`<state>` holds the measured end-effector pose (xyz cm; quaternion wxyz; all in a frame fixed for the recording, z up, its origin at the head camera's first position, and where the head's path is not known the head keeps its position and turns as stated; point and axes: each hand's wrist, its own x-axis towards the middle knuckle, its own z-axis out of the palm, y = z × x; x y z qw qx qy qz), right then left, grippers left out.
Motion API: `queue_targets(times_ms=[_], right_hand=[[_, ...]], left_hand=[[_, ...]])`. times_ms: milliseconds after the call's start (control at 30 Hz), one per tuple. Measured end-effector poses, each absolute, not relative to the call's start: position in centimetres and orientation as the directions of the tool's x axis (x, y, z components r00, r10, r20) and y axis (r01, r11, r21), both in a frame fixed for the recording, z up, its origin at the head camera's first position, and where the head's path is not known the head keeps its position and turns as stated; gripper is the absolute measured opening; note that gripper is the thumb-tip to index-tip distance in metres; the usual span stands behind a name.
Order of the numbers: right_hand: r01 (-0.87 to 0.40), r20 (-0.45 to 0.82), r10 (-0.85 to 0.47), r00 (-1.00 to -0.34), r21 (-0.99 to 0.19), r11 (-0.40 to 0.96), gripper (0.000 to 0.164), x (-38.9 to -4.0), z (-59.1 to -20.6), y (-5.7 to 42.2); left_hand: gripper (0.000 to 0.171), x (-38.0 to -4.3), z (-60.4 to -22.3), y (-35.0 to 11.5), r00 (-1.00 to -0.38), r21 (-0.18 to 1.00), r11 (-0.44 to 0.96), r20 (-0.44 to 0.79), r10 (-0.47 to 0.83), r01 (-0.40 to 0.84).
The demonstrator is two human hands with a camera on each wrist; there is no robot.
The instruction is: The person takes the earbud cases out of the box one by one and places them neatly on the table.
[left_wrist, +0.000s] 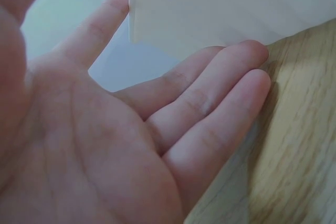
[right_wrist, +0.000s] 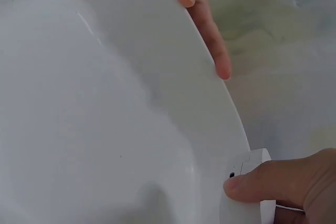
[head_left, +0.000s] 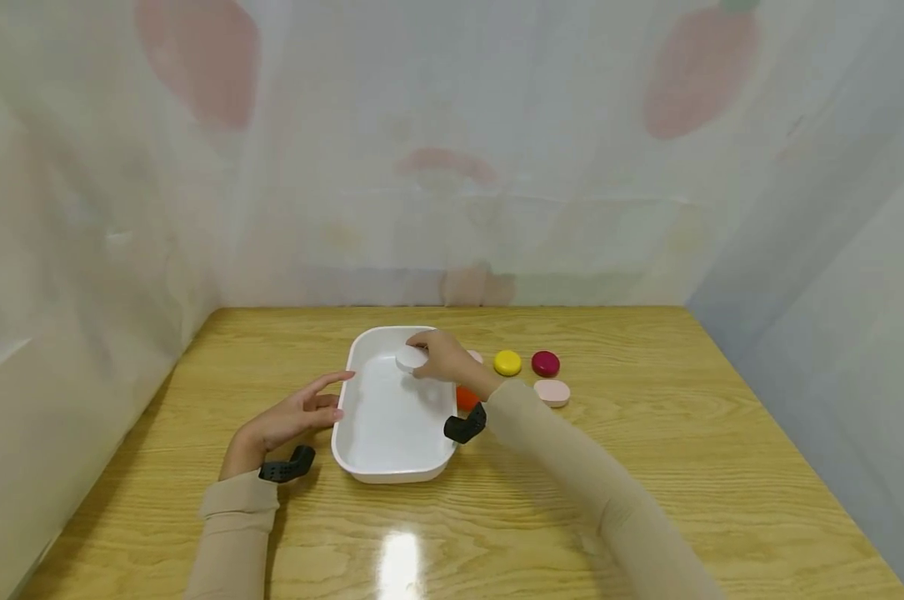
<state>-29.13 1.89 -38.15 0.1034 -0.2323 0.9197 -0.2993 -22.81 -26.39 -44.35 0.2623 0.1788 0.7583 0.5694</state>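
A white tray (head_left: 395,477) with rounded corners stands on the table. My left hand (head_left: 294,417) is at its left side, with thumb and index fingertip touching the rim. The other fingers of that hand (left_wrist: 210,98) lie loosely bent beside the tray wall (left_wrist: 210,9). Over the tray's far part, my right hand (head_left: 444,357) pinches a small white rounded case (head_left: 410,358) between thumb and fingers. In the right wrist view the thumb presses on the case (right_wrist: 247,163), which shows a thin seam and a small dark mark. The fingers behind it are mostly hidden.
Right of the tray lie a yellow round piece (head_left: 507,362), a dark red round piece (head_left: 545,363) and a pale pink oval piece (head_left: 552,392). An orange-red piece (head_left: 466,398) and another pink one (head_left: 476,357) are partly hidden by the right arm. Printed curtains enclose the wooden table (head_left: 646,433).
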Motion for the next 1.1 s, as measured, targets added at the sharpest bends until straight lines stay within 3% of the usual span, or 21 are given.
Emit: queue_targets(times_ms=[433, 767, 1100], right_hand=[[-0.445, 0.079, -0.548, -0.833, -0.685, 0.577, 0.048, -26.1, -36.2, 5.9], [-0.491, 0.184, -0.542, -0.820, -0.712, 0.502, 0.044, -24.6, -38.1, 9.8], [-0.477, 0.186, -0.505, -0.843, -0.693, 0.540, 0.043, -22.6, -40.1, 12.4]], left_hand=[[0.069, -22.8, -44.0, -26.8, -0.798, 0.956, 0.294, -0.192, 0.571, -0.020], [0.068, -22.9, -44.2, -27.2, -0.794, 0.955, 0.297, -0.191, 0.578, -0.013], [0.068, -22.7, -44.4, -27.4, -0.788, 0.961, 0.278, -0.174, 0.590, -0.004]])
